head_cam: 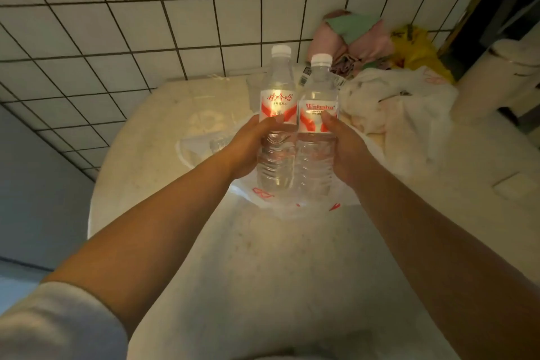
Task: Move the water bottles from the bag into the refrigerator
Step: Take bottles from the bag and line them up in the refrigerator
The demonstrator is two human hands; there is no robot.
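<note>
- Left hand (pixel 248 149) curled around left bottle (pixel 276 126).
- Right hand (pixel 344 149) gripping right bottle (pixel 317 126).
- 2 bottles upright, touching side by side between the hands.
- Directly below the hands: white plastic bag (pixel 292 204) on the pale counter (pixel 263 257).

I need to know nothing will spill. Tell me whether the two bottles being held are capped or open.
Capped. The left bottle and right bottle each show a white cap on top, and both stand upright.
</note>
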